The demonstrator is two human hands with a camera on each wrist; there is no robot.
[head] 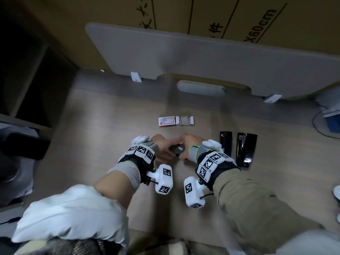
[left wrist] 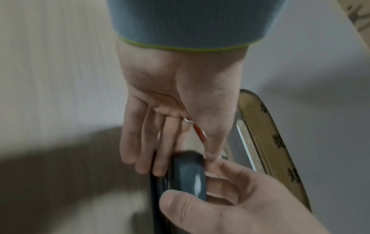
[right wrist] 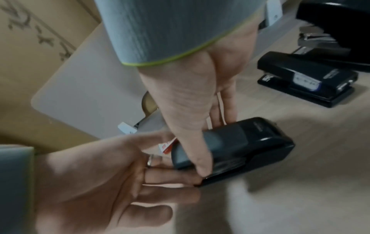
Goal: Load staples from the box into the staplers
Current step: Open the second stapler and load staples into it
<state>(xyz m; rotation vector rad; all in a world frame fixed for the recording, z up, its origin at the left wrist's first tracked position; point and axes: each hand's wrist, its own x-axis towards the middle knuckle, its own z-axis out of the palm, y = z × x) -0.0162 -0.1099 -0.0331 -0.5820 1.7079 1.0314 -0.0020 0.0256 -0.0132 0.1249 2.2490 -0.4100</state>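
A black stapler with a grey top (head: 177, 150) (left wrist: 190, 178) (right wrist: 260, 142) sits low over the desk between both hands. My right hand (head: 185, 146) (right wrist: 214, 146) grips its body, thumb on the near side and fingers on the far side. My left hand (head: 163, 150) (left wrist: 185, 163) pinches its end between thumb and nearly straight fingers. The red-and-white staple box (head: 166, 122) (right wrist: 167, 146) lies behind the hands, its white tray (head: 184, 120) slid out to the right. The stapler appears closed. No staple strip shows in either hand.
Two more black staplers (head: 226, 144) (head: 246, 150) lie side by side right of my right hand, the nearer one (right wrist: 304, 79) closed. A grey divider panel (head: 184, 57) and a cardboard box (head: 239, 15) stand at the back. A cable (head: 318, 127) runs at the right edge.
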